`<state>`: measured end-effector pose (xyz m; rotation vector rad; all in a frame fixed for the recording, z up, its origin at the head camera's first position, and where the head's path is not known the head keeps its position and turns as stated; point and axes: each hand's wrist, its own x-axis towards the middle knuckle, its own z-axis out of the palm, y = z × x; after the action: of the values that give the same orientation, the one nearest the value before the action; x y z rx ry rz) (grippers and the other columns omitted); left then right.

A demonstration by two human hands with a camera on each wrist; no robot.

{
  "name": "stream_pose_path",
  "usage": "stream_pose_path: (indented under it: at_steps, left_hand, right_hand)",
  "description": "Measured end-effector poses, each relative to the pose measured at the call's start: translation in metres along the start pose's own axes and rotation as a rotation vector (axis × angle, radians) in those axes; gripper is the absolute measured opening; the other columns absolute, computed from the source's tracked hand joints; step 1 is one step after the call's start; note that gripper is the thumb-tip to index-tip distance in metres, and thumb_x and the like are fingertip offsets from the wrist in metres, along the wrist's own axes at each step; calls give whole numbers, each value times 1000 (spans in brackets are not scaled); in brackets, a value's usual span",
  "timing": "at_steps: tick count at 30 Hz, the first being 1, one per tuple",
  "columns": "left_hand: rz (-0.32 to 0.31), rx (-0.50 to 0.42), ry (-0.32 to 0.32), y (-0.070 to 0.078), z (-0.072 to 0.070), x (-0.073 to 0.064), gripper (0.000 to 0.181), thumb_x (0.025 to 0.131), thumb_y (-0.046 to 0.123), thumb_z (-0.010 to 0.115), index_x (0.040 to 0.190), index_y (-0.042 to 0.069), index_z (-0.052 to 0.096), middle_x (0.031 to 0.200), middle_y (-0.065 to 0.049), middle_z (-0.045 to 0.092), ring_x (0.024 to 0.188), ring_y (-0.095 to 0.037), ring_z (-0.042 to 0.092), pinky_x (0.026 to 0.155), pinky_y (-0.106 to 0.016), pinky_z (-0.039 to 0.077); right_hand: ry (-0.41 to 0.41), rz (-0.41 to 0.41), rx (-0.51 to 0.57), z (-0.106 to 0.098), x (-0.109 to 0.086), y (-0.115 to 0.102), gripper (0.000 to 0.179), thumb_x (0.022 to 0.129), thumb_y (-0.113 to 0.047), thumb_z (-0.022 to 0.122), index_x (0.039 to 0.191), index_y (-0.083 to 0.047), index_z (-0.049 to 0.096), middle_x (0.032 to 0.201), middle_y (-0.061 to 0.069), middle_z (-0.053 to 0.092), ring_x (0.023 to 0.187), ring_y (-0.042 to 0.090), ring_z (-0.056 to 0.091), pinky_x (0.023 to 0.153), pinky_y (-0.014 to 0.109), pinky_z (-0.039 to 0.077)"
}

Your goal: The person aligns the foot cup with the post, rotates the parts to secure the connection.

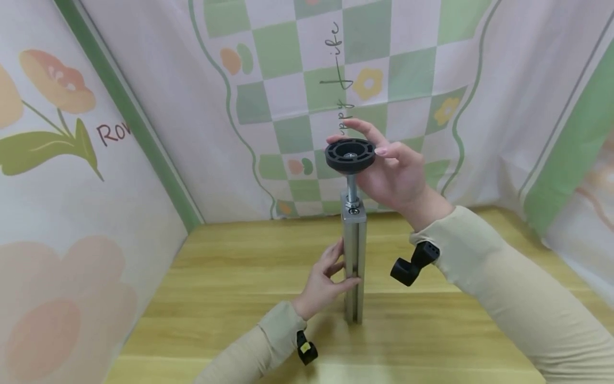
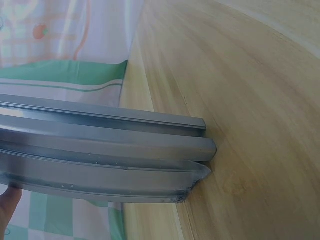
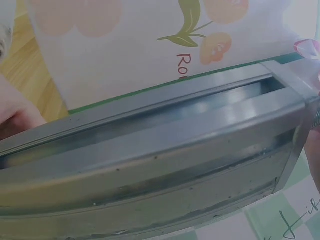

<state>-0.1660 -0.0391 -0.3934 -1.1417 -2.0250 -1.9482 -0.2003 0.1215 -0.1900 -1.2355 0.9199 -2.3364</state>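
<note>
A slotted aluminium profile (image 1: pixel 355 266) stands upright, its lower end at the wooden tabletop. My left hand (image 1: pixel 322 285) grips it around the middle, thumb across the front and fingers on the far side. On its top, an end plate (image 1: pixel 354 214) carries a threaded bolt (image 1: pixel 352 188) with a round black leveling foot (image 1: pixel 350 156), hollow side up. My right hand (image 1: pixel 395 173) holds this foot from behind and the right, thumb at the rim, a fingertip showing past the far edge, and one finger raised. The right wrist view shows the profile's slots (image 3: pixel 200 112) close up.
The wooden table (image 1: pixel 230 272) reaches back to a printed curtain (image 1: pixel 278 69) with green checks. Another curtain (image 1: pixel 53 213) with flowers hangs along the left. Black camera mounts sit on the left wrist (image 1: pixel 307 349) and right wrist (image 1: pixel 413 264).
</note>
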Motion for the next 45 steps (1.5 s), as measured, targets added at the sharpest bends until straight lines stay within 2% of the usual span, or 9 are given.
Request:
stream_pose_path:
  at_steps: [6,13,22,26,30,33,37,42,45]
  left_hand:
    - [-10,-4,-2,-1,1,-1,84,81,-10,67,149,12,23,149,-21,30,132,-22,39,103,-34,45]
    - [-18,4,2,-2,1,-3,82,81,-10,67,149,6,23,148,-21,31,131,-20,40,102,-36,45]
    - [-20,-1,1,0,1,-3,82,82,-9,67,149,8,24,147,-21,32,129,-18,42,102,-38,46]
    - [-21,-5,-1,1,1,-4,83,81,-10,67,149,10,23,147,-22,32,130,-20,41,103,-38,45]
    - [-30,-9,-1,2,0,-3,82,81,-11,67,149,6,24,148,-21,31,132,-23,39,104,-37,44]
    - [-43,-12,1,4,-1,-3,80,81,-11,67,148,2,24,149,-20,30,133,-26,38,104,-36,43]
    - [-58,-13,2,4,-1,-3,79,81,-10,67,147,1,25,149,-19,30,133,-29,38,105,-35,43]
    - [-62,-18,4,4,-1,-3,80,81,-10,67,148,3,25,149,-18,31,132,-27,39,105,-35,43]
    - [-65,-18,6,3,-1,-3,81,81,-9,67,148,6,25,149,-17,31,133,-25,39,105,-35,43]
  right_hand:
    - [-18,-47,-36,-2,-2,2,46,86,-6,49,131,-11,40,125,15,49,112,24,52,100,25,41]
    - [23,-95,-189,-1,-5,2,42,88,-5,50,128,-13,42,124,11,53,114,22,53,102,25,42]
    - [89,-152,-286,2,-7,1,42,87,-3,58,126,-12,45,120,9,57,111,21,57,97,25,46]
    - [167,-159,-363,8,-8,2,45,84,1,56,125,-13,45,119,7,56,110,20,57,96,25,47]
    - [263,-159,-485,15,-9,2,49,81,7,49,124,-15,45,119,5,54,110,18,55,95,23,48]
    - [329,-165,-567,21,-9,2,52,79,12,47,122,-16,46,118,5,54,107,16,55,89,20,50]
    - [412,-187,-673,28,-8,4,55,76,18,53,119,-16,47,112,3,55,98,15,57,83,17,51]
    - [498,-257,-861,36,-8,7,56,71,18,64,116,-11,47,105,2,55,93,14,56,91,17,44]
    - [550,-323,-996,39,-7,11,57,68,18,70,115,-4,47,100,-1,53,90,14,55,89,17,44]
